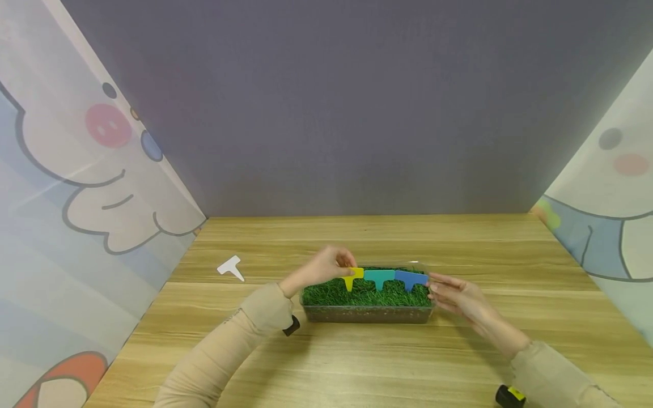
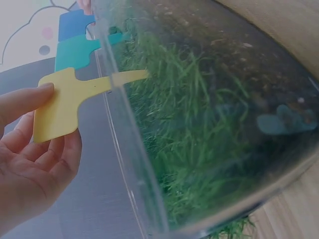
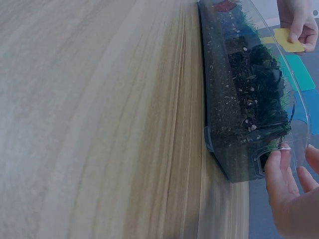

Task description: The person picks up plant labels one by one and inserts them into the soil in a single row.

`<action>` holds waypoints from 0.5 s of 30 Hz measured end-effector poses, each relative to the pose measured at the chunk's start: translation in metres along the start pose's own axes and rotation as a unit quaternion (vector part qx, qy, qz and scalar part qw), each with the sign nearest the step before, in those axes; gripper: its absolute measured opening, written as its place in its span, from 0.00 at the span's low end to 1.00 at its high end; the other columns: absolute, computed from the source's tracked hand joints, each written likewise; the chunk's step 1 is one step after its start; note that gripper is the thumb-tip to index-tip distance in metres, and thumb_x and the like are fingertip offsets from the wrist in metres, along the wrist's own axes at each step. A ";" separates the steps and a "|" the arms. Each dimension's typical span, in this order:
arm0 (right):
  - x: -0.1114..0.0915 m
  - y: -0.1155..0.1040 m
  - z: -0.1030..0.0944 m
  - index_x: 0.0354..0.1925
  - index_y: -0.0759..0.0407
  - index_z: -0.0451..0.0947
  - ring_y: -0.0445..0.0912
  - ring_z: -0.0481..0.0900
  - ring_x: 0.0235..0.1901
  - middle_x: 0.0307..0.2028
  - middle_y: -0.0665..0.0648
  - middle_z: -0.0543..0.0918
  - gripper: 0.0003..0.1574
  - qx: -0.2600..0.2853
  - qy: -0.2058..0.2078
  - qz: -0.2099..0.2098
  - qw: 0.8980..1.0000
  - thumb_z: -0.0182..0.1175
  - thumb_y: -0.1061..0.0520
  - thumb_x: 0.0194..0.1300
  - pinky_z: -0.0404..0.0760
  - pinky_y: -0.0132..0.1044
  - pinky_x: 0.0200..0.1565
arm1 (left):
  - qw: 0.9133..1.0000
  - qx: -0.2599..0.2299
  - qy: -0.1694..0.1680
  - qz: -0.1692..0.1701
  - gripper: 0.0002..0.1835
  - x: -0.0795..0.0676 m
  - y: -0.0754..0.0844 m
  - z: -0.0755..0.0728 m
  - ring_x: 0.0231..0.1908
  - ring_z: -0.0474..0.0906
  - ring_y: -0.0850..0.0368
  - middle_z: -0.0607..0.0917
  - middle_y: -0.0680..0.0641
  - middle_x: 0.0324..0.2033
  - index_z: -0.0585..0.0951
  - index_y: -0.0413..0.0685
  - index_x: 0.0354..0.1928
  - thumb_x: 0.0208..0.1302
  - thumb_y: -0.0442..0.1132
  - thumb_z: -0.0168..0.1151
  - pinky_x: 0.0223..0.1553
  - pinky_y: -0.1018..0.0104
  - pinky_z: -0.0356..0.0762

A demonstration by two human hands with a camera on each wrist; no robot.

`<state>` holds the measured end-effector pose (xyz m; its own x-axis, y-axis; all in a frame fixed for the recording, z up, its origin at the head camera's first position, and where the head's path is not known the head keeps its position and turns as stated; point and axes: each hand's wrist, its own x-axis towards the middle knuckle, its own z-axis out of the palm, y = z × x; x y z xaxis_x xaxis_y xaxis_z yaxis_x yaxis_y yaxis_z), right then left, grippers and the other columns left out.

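Note:
My left hand (image 1: 326, 265) pinches a yellow T-shaped plant label (image 2: 57, 107) between thumb and fingers. The label's pointed stem reaches down into the green grass (image 2: 174, 114) of a clear plastic box (image 1: 367, 315). Beside it in the row stand a teal plant label (image 1: 380, 275) and a blue plant label (image 1: 412, 277). At the box's right end is my right hand (image 1: 466, 300), fingers mostly straight. Its fingertips (image 3: 275, 162) touch the end wall near the blue label; whether they also touch that label, I cannot tell.
A white plant label (image 1: 229, 266) lies on the wooden table (image 1: 357, 362), left of the box. Behind the table rises a grey panel (image 1: 326, 113). Cartoon-printed sheets (image 1: 51, 198) stand along both sides. Dark soil (image 3: 244, 89) shows through the box wall.

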<state>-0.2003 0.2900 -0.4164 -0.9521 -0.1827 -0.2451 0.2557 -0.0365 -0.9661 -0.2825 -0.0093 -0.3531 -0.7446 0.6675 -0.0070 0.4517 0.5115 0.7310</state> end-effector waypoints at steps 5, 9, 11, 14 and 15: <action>0.000 -0.001 0.001 0.64 0.69 0.49 0.40 0.78 0.41 0.46 0.46 0.78 0.41 0.003 0.000 0.000 1.000 0.56 0.55 0.61 0.74 0.33 0.47 | 1.000 0.010 -0.003 -0.009 0.03 -0.001 -0.001 0.003 0.26 0.73 0.63 0.79 0.51 0.25 0.79 0.42 0.32 0.53 0.30 0.60 0.30 0.74 0.74; 0.000 -0.001 0.001 0.64 0.70 0.49 0.39 0.78 0.41 0.43 0.43 0.78 0.41 0.006 -0.001 0.000 1.000 0.55 0.55 0.61 0.74 0.33 0.47 | 1.000 0.019 0.000 -0.013 0.03 -0.002 0.000 0.004 0.26 0.74 0.63 0.79 0.52 0.25 0.79 0.43 0.32 0.54 0.31 0.61 0.29 0.73 0.73; 0.000 -0.001 0.000 0.63 0.70 0.49 0.39 0.78 0.41 0.43 0.43 0.79 0.40 0.006 -0.002 -0.002 1.000 0.55 0.55 0.61 0.74 0.33 0.47 | 1.000 0.022 0.002 -0.012 0.03 -0.002 0.000 0.004 0.26 0.74 0.63 0.79 0.52 0.25 0.79 0.43 0.32 0.54 0.31 0.61 0.28 0.73 0.73; 0.000 -0.001 0.000 0.63 0.70 0.49 0.39 0.78 0.41 0.43 0.44 0.79 0.39 0.007 -0.003 -0.005 1.000 0.55 0.56 0.61 0.75 0.33 0.46 | 1.000 0.024 0.003 -0.010 0.03 -0.002 -0.001 0.004 0.26 0.74 0.63 0.80 0.52 0.25 0.79 0.43 0.32 0.54 0.31 0.61 0.28 0.73 0.73; 0.000 -0.001 0.000 0.63 0.71 0.49 0.39 0.78 0.41 0.44 0.44 0.79 0.39 0.006 -0.005 -0.007 1.000 0.54 0.56 0.62 0.74 0.33 0.47 | 1.000 0.024 0.003 -0.010 0.03 -0.002 -0.002 0.005 0.26 0.74 0.63 0.80 0.52 0.25 0.79 0.43 0.32 0.54 0.31 0.61 0.28 0.73 0.73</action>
<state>-0.2008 0.2905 -0.4153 -0.9537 -0.1924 -0.2314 0.2452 -0.0514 -0.9681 -0.2797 -0.0088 -0.3573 -0.7565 0.6538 -0.0167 0.4598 0.5498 0.6974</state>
